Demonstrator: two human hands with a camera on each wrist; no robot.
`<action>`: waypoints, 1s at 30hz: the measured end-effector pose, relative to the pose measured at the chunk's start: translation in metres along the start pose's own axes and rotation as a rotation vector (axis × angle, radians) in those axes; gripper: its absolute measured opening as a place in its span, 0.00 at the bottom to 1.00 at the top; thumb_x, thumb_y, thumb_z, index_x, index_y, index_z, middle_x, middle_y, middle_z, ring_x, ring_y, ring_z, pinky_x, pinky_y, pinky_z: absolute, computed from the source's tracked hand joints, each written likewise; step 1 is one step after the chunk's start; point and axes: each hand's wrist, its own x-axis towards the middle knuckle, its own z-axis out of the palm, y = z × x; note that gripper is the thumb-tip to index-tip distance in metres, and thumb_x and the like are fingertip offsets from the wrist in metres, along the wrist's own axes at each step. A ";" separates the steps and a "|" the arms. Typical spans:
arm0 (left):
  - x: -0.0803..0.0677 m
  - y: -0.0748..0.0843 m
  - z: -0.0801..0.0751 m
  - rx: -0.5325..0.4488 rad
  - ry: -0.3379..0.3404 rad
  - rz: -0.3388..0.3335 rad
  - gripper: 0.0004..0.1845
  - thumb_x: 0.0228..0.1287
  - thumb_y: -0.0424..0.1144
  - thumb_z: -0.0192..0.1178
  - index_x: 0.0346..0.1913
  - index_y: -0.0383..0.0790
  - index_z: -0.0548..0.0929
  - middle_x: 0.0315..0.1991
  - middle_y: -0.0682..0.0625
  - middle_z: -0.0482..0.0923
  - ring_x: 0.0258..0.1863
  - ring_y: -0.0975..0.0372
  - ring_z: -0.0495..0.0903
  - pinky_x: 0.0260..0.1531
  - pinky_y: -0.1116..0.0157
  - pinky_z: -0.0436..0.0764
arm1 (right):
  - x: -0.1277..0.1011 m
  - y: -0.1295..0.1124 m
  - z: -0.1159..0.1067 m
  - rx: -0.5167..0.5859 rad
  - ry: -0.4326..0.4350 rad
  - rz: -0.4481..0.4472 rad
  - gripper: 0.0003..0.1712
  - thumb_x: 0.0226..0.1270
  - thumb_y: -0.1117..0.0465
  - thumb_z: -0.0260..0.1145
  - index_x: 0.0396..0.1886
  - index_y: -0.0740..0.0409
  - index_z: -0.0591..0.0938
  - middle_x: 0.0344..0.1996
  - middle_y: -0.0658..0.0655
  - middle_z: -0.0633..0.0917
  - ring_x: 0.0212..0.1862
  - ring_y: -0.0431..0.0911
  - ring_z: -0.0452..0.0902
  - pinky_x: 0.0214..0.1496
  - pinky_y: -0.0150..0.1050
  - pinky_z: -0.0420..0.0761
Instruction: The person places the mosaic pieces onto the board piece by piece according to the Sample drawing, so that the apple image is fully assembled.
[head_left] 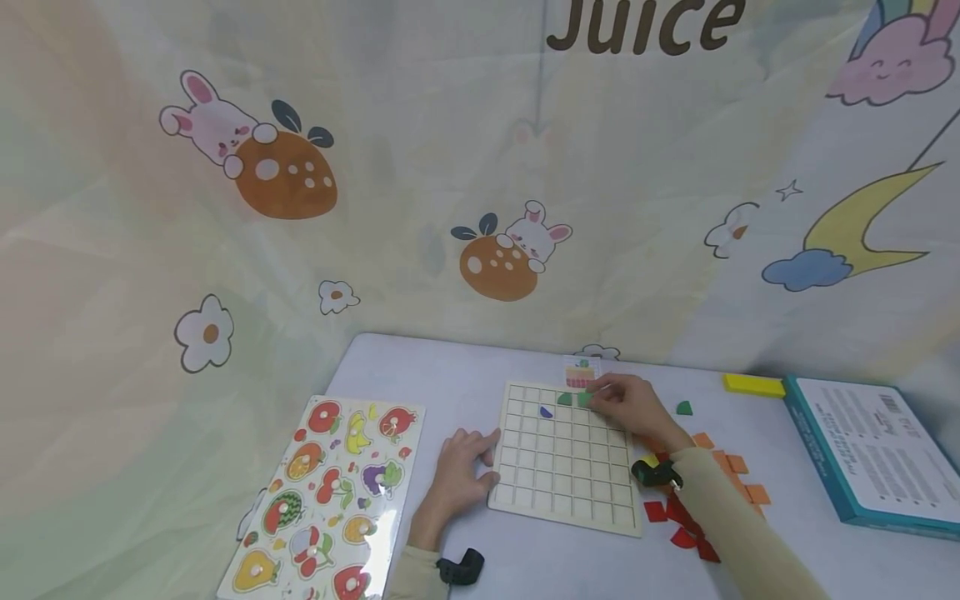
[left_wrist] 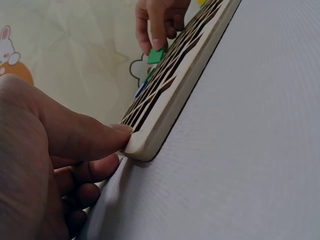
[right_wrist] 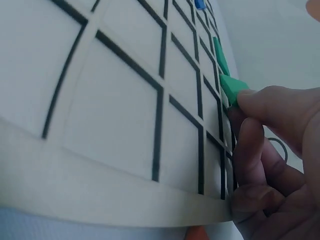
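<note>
A pale wooden grid board (head_left: 564, 487) lies flat on the white table. My right hand (head_left: 626, 404) pinches a green tile (head_left: 584, 399) (left_wrist: 156, 55) (right_wrist: 231, 88) at the board's far edge, beside another green tile (head_left: 565, 399) set in a cell. A blue piece (head_left: 546, 412) sits in a cell further left. My left hand (head_left: 462, 467) rests on the table with fingertips (left_wrist: 122, 134) pressed against the board's left edge (left_wrist: 150, 142). A small picture card (head_left: 580, 372) stands just behind the board.
A fruit peg puzzle (head_left: 330, 500) lies at the left. Loose orange and red tiles (head_left: 731, 471) lie right of the board, with a green piece (head_left: 683, 408). A yellow block (head_left: 753, 384) and a teal-edged box (head_left: 870, 450) sit at the right. A printed curtain hangs behind.
</note>
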 end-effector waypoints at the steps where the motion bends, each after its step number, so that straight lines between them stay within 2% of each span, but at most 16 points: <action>1: 0.000 0.000 0.000 0.001 0.003 0.004 0.35 0.51 0.37 0.73 0.67 0.44 0.85 0.28 0.64 0.72 0.37 0.69 0.64 0.43 0.65 0.64 | 0.000 0.000 0.001 -0.014 0.005 -0.003 0.13 0.70 0.56 0.74 0.51 0.53 0.89 0.39 0.54 0.91 0.37 0.45 0.82 0.41 0.38 0.79; 9: 0.000 -0.001 -0.001 -0.001 0.017 0.016 0.35 0.50 0.35 0.73 0.67 0.42 0.85 0.28 0.63 0.73 0.37 0.70 0.63 0.43 0.65 0.63 | 0.001 -0.003 0.009 -0.056 0.028 -0.019 0.14 0.71 0.55 0.73 0.52 0.54 0.90 0.39 0.53 0.90 0.39 0.45 0.81 0.44 0.39 0.79; 17: 0.000 0.002 -0.003 -0.004 0.018 0.015 0.35 0.50 0.35 0.73 0.67 0.41 0.85 0.28 0.63 0.73 0.36 0.70 0.63 0.42 0.65 0.63 | -0.003 -0.002 0.012 -0.099 0.046 -0.047 0.14 0.72 0.55 0.72 0.53 0.54 0.92 0.46 0.56 0.91 0.48 0.49 0.85 0.53 0.49 0.82; 22: -0.002 0.003 -0.003 -0.004 0.018 0.020 0.35 0.50 0.35 0.72 0.67 0.41 0.85 0.28 0.62 0.74 0.36 0.69 0.63 0.42 0.64 0.64 | -0.006 0.002 0.010 -0.077 0.059 -0.055 0.17 0.74 0.53 0.71 0.56 0.53 0.91 0.48 0.56 0.91 0.45 0.47 0.82 0.47 0.41 0.80; 27: -0.002 0.004 -0.002 -0.008 0.011 0.007 0.35 0.50 0.35 0.73 0.67 0.41 0.85 0.28 0.62 0.73 0.36 0.69 0.64 0.43 0.65 0.64 | -0.015 0.011 -0.010 0.001 0.180 -0.064 0.21 0.74 0.53 0.70 0.61 0.57 0.88 0.43 0.58 0.89 0.39 0.48 0.79 0.36 0.34 0.78; 30: -0.002 0.005 -0.002 -0.009 0.008 -0.001 0.35 0.50 0.35 0.73 0.67 0.41 0.85 0.28 0.63 0.73 0.36 0.69 0.64 0.43 0.65 0.64 | -0.021 0.023 -0.033 -0.030 0.227 -0.032 0.24 0.75 0.51 0.70 0.63 0.58 0.86 0.43 0.60 0.88 0.41 0.51 0.80 0.36 0.33 0.79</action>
